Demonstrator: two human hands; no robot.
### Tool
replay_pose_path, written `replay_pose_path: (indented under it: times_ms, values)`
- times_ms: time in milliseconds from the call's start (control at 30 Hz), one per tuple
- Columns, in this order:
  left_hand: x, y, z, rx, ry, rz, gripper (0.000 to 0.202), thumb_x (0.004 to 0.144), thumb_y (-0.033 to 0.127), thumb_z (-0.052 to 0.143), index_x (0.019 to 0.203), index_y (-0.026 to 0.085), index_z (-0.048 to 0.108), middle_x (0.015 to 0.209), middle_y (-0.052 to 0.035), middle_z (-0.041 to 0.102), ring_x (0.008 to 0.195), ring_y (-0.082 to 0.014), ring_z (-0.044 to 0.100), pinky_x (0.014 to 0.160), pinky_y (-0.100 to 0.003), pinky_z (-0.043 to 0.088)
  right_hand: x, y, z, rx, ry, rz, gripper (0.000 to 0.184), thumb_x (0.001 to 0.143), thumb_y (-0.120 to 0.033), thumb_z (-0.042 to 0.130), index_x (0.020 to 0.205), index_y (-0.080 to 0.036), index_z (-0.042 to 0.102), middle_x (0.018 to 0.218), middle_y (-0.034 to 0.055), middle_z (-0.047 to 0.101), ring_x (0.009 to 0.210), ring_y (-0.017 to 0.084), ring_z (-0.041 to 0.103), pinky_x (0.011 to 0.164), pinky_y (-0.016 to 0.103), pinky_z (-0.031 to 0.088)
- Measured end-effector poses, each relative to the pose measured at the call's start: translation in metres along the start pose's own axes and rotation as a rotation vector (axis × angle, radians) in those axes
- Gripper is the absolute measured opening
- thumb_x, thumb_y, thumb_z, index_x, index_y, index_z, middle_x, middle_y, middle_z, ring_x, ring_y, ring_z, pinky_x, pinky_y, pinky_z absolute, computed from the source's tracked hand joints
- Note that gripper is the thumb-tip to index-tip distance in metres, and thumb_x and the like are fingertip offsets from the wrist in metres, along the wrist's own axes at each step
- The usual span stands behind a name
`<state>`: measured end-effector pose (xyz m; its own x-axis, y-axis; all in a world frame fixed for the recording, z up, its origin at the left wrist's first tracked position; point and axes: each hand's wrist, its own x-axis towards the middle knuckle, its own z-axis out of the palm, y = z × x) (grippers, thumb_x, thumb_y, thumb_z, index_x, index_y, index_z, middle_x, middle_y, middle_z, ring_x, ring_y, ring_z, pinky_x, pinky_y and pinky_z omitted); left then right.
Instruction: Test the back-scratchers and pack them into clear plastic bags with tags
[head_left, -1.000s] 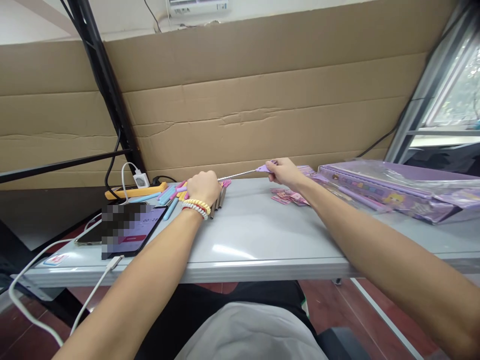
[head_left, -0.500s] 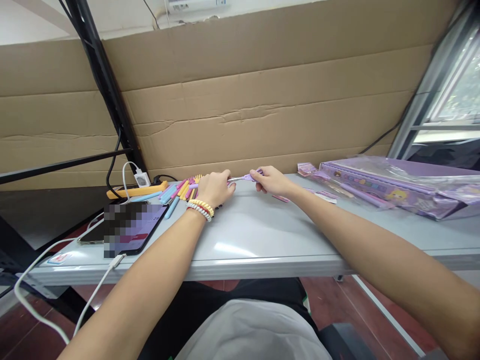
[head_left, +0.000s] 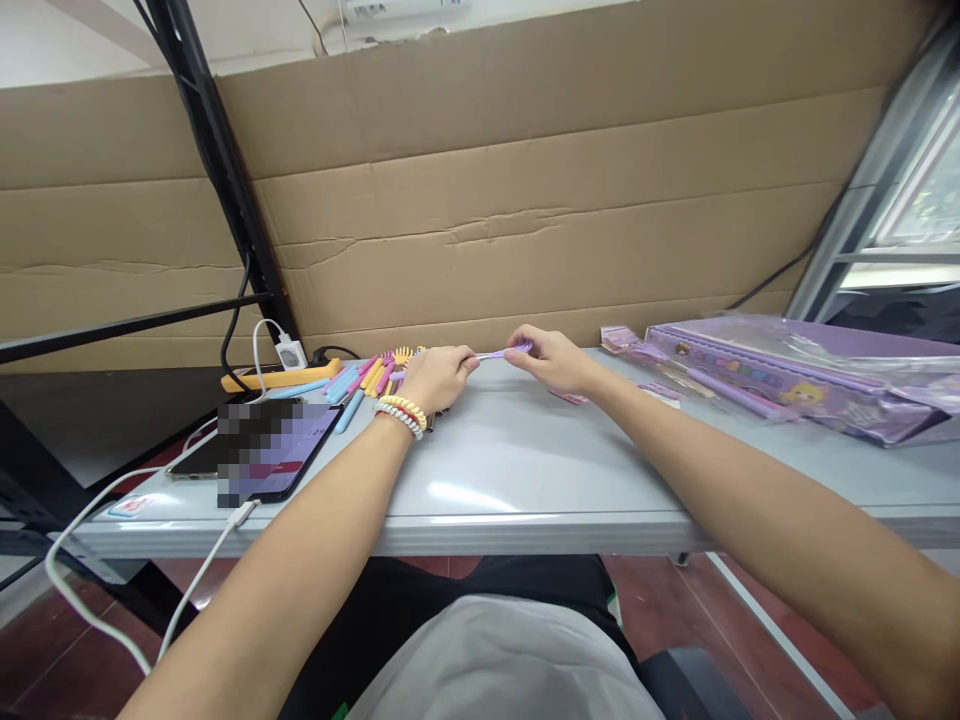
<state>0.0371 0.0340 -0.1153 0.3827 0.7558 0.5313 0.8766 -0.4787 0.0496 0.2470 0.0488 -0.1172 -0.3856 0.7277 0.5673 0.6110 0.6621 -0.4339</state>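
Between my hands, close above the far part of the table, is a slim purple-and-silver item (head_left: 495,354); its exact kind is too small to make out. My left hand (head_left: 441,375) pinches the silver end with thumb and forefinger. The purple end sits in the closed fingers of my right hand (head_left: 546,358). Just left of my left hand lies a pile of colourful pens (head_left: 371,376) in blue, pink and yellow, some hidden behind that hand. Pink paper pieces (head_left: 570,397) lie on the table below my right hand.
A purple box (head_left: 780,375) with clear plastic wrapping lies at the right. On the left are a phone (head_left: 196,458), a tablet (head_left: 300,470) with white cables, a yellow case (head_left: 281,378) and a charger plug (head_left: 291,352). Cardboard (head_left: 525,180) stands behind the table.
My right hand has turned a little and its fingers have shifted on the purple end. My hands are slightly closer together, with less of the silver part showing. The view has shifted slightly.
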Motion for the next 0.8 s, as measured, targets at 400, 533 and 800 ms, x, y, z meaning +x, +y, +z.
replay_pose_path:
  times_ms: [400,533,800]
  values:
    - [-0.001,-0.001,0.003,-0.193,0.049,0.142,0.029,0.087,0.039,0.047,0.103,0.023,0.065,0.098,-0.0029,0.069,0.090,-0.0173,0.061,0.078,-0.027,0.043,0.007,-0.001,0.001,0.295,0.135,0.162,0.057,0.073,-0.073,0.052,0.065,-0.017,0.043,0.044,-0.0039,0.041,0.041,0.007,0.035,0.045,0.020,0.026]
    - [0.005,0.000,0.004,-0.146,0.089,0.128,0.031,0.090,0.037,0.040,0.101,0.024,0.066,0.094,-0.0030,0.067,0.086,-0.0170,0.060,0.075,-0.028,0.042,0.013,-0.003,0.005,0.334,0.261,0.167,0.058,0.072,-0.071,0.051,0.056,-0.018,0.038,0.048,-0.0041,0.034,0.044,0.006,0.028,0.044,0.022,0.022]
    - [0.009,-0.039,0.008,0.013,0.260,-0.094,0.026,0.091,0.029,0.041,0.095,0.023,0.067,0.103,-0.0046,0.067,0.102,-0.0205,0.055,0.083,-0.036,0.032,0.021,0.019,-0.028,0.383,0.530,0.281,0.043,0.078,-0.048,0.061,0.055,-0.017,0.041,0.048,-0.0046,0.030,0.044,0.007,0.025,0.043,0.023,0.019]
